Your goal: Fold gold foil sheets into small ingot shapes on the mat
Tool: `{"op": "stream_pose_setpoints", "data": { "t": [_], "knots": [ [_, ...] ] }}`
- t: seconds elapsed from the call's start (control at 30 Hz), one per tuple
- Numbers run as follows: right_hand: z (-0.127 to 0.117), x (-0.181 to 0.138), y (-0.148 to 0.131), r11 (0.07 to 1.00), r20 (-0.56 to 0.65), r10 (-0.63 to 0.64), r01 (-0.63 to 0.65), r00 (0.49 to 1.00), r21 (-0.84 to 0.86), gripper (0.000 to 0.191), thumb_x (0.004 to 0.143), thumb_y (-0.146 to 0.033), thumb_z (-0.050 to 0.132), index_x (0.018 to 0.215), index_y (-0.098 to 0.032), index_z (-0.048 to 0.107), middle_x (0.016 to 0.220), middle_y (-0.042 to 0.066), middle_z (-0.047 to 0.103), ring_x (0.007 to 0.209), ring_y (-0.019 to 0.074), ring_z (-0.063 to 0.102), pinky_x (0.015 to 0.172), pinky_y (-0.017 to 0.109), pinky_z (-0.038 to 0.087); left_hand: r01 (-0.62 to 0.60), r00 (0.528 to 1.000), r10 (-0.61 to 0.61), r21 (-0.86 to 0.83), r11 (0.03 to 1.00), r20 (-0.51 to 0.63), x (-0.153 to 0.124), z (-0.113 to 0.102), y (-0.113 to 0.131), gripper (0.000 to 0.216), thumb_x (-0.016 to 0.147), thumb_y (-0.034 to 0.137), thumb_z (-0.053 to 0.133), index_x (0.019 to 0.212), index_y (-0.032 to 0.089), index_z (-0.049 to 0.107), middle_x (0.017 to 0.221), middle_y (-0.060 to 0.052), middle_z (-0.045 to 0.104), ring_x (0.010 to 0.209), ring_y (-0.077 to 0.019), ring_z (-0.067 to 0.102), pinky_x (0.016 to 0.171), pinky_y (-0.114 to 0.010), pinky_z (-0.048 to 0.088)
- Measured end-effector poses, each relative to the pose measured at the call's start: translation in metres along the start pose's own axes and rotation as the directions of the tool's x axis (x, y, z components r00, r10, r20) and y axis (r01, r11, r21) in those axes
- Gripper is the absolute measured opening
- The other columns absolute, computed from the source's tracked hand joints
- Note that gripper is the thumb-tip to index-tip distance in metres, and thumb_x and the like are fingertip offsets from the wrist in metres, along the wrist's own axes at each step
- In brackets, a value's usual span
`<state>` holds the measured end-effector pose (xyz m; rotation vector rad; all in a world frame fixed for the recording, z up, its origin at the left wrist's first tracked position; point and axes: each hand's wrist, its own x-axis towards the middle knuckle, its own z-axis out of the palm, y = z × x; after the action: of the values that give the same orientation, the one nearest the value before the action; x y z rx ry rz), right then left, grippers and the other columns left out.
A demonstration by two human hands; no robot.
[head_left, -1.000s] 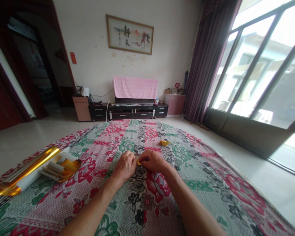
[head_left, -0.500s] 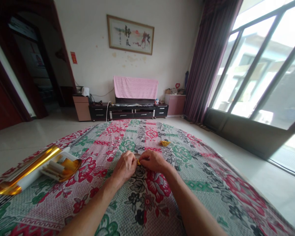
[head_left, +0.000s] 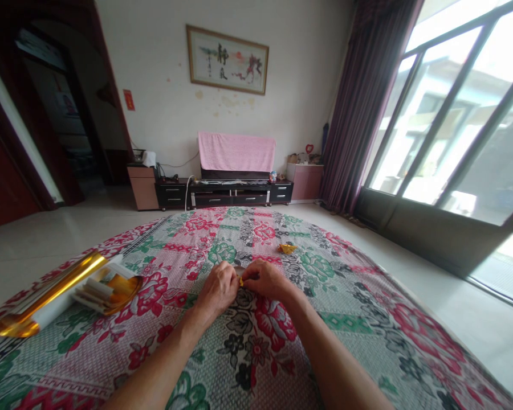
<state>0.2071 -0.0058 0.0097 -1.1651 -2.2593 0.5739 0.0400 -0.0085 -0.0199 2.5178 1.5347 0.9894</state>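
Observation:
My left hand (head_left: 221, 287) and my right hand (head_left: 265, 279) meet over the middle of the flowered cloth (head_left: 222, 347). Both have their fingers closed in a pinch on a small piece of gold paper (head_left: 241, 282), mostly hidden by the fingertips. Just behind the fingers, part of a round greyish thing shows; its kind I cannot make out. A folded gold paper shape (head_left: 286, 249) lies on the cloth beyond my right hand, touched by neither hand.
To the left lie a roll of shiny gold paper (head_left: 70, 290) and a gold-rimmed holder (head_left: 111, 293) with white and gold pieces in it. Past the table's far edge stands a low black cabinet (head_left: 231, 199) below a pink cloth (head_left: 237, 151). Tall windows (head_left: 444, 125) are on the right.
Both hands stay in almost the same place. The gold paper between the fingertips has shifted very slightly; nothing else has visibly moved.

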Motion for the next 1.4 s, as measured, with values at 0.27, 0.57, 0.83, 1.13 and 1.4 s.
{"op": "stream_pose_setpoints", "data": {
  "t": [0.27,0.57,0.83,1.13,1.4],
  "knots": [
    [-0.002,0.000,-0.007,0.998,0.043,0.052,-0.051,0.998,-0.022,0.021,0.063,-0.013,0.051,0.073,-0.015,0.070,0.063,-0.001,0.064,0.055,0.0077,0.051,0.050,0.015,0.034,0.012,1.000,-0.012,0.002,1.000,0.011,0.000,-0.001,0.002,0.016,0.078,0.018,0.042,0.063,0.018,0.048,0.071,-0.004,0.050,0.072,-0.0164,0.048,0.069,-0.030,0.039],
    [0.005,0.002,-0.004,0.995,-0.074,0.051,-0.058,0.996,-0.084,0.016,0.066,-0.018,0.054,0.070,-0.016,0.070,0.064,0.001,0.064,0.059,0.0095,0.054,0.054,0.017,0.036,0.041,0.999,-0.040,-0.042,0.998,0.022,0.000,-0.005,0.003,0.013,0.074,0.015,0.045,0.062,0.018,0.049,0.070,-0.003,0.050,0.072,-0.0158,0.048,0.069,-0.029,0.039],
    [0.005,0.002,-0.004,0.994,-0.080,0.057,-0.064,0.995,-0.092,0.014,0.066,-0.017,0.056,0.070,-0.017,0.069,0.065,0.000,0.063,0.059,0.0091,0.053,0.054,0.017,0.036,0.059,0.998,-0.054,-0.122,0.991,0.045,0.000,-0.007,-0.001,0.011,0.072,0.012,0.047,0.065,0.017,0.054,0.072,-0.002,0.051,0.072,-0.0144,0.049,0.068,-0.027,0.039],
    [0.005,0.002,-0.002,0.995,-0.070,-0.005,-0.002,0.998,-0.095,0.017,0.068,-0.015,0.052,0.071,-0.018,0.069,0.063,-0.001,0.062,0.063,0.0098,0.052,0.058,0.017,0.036,0.063,0.996,-0.055,-0.114,0.991,0.065,0.001,-0.009,0.003,0.012,0.073,0.011,0.048,0.071,0.017,0.059,0.076,-0.003,0.053,0.076,-0.0150,0.051,0.073,-0.028,0.041],
    [0.006,0.003,-0.002,0.998,-0.036,0.024,-0.026,0.999,-0.058,0.017,0.067,-0.016,0.052,0.068,-0.015,0.068,0.058,-0.002,0.060,0.054,0.0080,0.048,0.051,0.017,0.033,0.077,0.991,-0.054,-0.180,0.981,0.126,0.004,-0.017,0.001,0.019,0.071,0.006,0.048,0.074,0.017,0.063,0.079,-0.003,0.058,0.077,-0.0137,0.055,0.073,-0.026,0.043]
  ]
}}
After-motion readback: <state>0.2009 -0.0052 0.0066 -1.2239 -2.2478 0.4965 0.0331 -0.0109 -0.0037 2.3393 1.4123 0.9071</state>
